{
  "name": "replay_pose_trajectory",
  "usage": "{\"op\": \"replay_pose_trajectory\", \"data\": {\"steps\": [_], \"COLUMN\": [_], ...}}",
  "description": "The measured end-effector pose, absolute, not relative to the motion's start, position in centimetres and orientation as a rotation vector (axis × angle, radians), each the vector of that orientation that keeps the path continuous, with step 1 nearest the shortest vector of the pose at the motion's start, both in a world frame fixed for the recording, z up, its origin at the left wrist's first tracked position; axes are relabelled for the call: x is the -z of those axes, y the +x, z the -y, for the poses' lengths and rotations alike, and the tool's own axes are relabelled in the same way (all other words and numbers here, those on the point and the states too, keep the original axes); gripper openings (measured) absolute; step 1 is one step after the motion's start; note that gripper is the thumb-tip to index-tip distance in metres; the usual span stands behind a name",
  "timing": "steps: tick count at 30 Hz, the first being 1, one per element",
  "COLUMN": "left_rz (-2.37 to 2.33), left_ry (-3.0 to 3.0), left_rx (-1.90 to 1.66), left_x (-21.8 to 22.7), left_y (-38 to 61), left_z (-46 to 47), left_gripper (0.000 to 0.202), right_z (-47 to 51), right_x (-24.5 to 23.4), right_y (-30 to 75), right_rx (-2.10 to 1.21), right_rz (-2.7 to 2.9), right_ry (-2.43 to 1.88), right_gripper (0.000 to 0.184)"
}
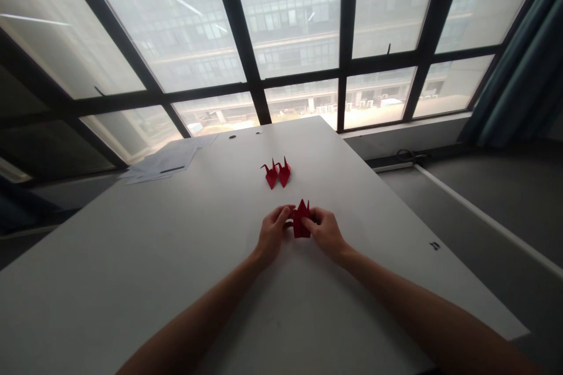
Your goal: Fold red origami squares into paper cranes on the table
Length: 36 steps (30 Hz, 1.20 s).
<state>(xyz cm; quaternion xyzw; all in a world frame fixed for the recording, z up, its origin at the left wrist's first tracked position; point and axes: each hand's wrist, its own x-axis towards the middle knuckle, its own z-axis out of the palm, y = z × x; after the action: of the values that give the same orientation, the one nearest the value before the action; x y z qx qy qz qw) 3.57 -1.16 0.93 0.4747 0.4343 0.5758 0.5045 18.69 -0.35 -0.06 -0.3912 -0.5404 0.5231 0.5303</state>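
Observation:
A partly folded red origami paper (300, 227) with pointed tips at its top is held just above the table, between my two hands. My right hand (328, 233) grips it from the right side, thumb pressed on its front face and the other fingers behind it. At its left edge, the thumb and forefinger of my left hand (271, 232) close together at the paper's upper part; exactly what they pinch is partly hidden. Farther up the table stand two finished red paper cranes, a left crane (271, 178) and a right crane (284, 176), side by side and touching or nearly so.
The white table (176, 258) narrows away toward large dark-framed windows. Loose paper sheets (165, 158) with a dark pen (172, 169) on them lie at the far left. A small dark mark (434, 246) is near the right edge. A blue curtain (514, 82) hangs at right.

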Motion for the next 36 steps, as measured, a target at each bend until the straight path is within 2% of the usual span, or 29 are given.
{"op": "replay_pose_trajectory", "data": {"steps": [9, 18, 25, 36], "left_rz": [-1.120, -1.079, -1.089, -1.100], "left_ry": [1.242, 1.286, 1.306, 1.339], "left_rx": [-1.378, -1.263, -1.323, -1.317], "left_x": [-0.84, -1.14, -0.86, -0.95], "left_y": [3.29, 3.42, 3.17, 3.13], "left_z": [1.49, 1.64, 1.63, 1.55], "left_gripper": [0.024, 0.031, 0.026, 0.029], "right_z": [0.49, 0.58, 0.46, 0.27], "right_x": [0.03, -0.40, -0.20, 0.19], "right_y": [19.32, 19.39, 19.55, 19.53], "right_rx": [-1.276, -1.287, -1.240, -1.254], "right_rz": [1.382, 1.347, 1.442, 1.451], "right_ry": [-0.895, -0.904, -0.870, -0.869], "right_gripper": [0.019, 0.020, 0.017, 0.014]}}
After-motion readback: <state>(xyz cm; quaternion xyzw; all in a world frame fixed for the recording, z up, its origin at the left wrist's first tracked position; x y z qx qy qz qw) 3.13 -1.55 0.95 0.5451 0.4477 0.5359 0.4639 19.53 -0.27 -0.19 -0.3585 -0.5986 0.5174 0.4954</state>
